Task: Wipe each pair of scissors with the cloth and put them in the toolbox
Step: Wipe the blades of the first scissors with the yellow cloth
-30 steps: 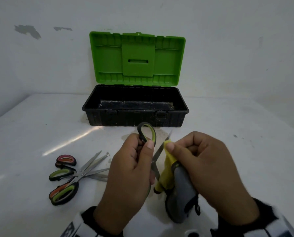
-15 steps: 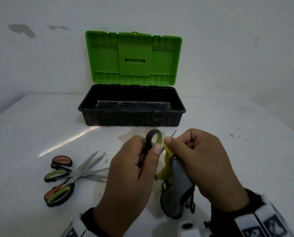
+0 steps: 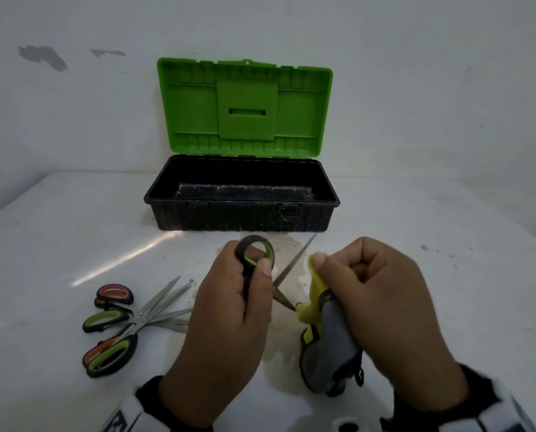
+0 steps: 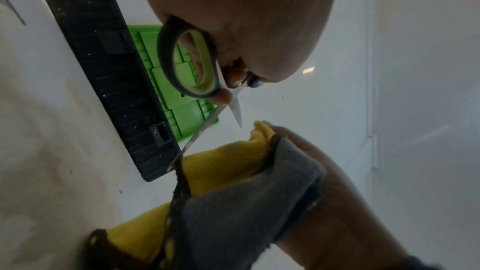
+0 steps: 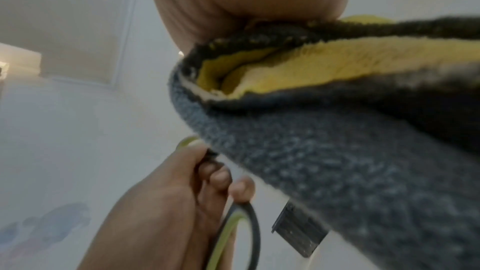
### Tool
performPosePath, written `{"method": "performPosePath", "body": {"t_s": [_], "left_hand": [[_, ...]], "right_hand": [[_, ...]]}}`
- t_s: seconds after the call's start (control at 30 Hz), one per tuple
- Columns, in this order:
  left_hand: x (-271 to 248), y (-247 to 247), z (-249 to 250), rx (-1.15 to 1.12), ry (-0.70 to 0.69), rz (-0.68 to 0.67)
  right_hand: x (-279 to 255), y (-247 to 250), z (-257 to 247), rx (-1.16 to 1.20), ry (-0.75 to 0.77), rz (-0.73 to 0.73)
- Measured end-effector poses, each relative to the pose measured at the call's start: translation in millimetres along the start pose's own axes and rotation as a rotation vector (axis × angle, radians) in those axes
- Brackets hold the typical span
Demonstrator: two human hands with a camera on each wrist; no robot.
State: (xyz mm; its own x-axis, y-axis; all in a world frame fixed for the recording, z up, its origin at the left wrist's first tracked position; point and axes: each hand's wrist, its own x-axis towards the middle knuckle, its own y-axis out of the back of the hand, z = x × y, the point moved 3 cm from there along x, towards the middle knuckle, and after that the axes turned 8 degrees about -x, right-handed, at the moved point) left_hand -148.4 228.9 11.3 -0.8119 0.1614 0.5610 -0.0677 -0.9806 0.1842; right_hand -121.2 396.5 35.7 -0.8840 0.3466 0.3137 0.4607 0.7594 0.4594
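Hands low in the frame: your left hand [image 3: 229, 310] grips the scissors [image 3: 287, 269] by the handles, blades spread apart and pointing right. Your right hand [image 3: 382, 300] pinches the cloth [image 3: 329, 335], yellow and grey, just beside the blades; the lower blade tip touches the yellow fold. At lower left, spare scissors [image 3: 126, 325] lie piled on the table [image 3: 447, 307]. Farther back, at frame centre, the toolbox [image 3: 241, 213] stands with its green lid [image 3: 245, 104] raised.
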Motion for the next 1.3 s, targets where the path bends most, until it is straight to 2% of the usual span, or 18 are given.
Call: {"method": "performPosePath", "body": {"t_s": [0.2, 0.37, 0.53, 0.7, 0.87, 1.03, 1.17, 1.3], "left_hand": [[1.3, -6.2, 9.9, 0.071, -0.087, -0.008], [0.7, -0.8, 14.9, 0.101, -0.142, -0.039], [-1.8, -3.8, 17.0, 0.115, -0.178, -0.028], [-0.4, -5.2, 16.5, 0.153, -0.207, -0.027], [-3.3, -3.9, 19.0, 0.154, -0.244, -0.034], [-4.5, -4.9, 17.9, 0.211, -0.296, -0.059], [-5.6, -3.2, 17.4, 0.236, -0.319, -0.069], [-8.1, -4.8, 17.5, 0.288, -0.356, -0.101]], "right_hand": [[-19.1, -25.9, -8.7, -0.100, 0.105, -0.122], [-9.0, -16.3, -5.6, -0.083, 0.108, -0.022], [-14.2, -19.3, -12.8, -0.059, 0.118, -0.093], [-7.4, -18.1, -7.2, -0.017, 0.074, -0.039], [-13.9, -20.7, -11.8, 0.072, 0.019, -0.114], [-3.8, -14.6, -9.3, 0.086, 0.033, -0.037], [-10.1, -18.0, -12.3, 0.096, 0.020, -0.121], [0.0, -9.7, -6.5, 0.118, 0.015, -0.038]]}}
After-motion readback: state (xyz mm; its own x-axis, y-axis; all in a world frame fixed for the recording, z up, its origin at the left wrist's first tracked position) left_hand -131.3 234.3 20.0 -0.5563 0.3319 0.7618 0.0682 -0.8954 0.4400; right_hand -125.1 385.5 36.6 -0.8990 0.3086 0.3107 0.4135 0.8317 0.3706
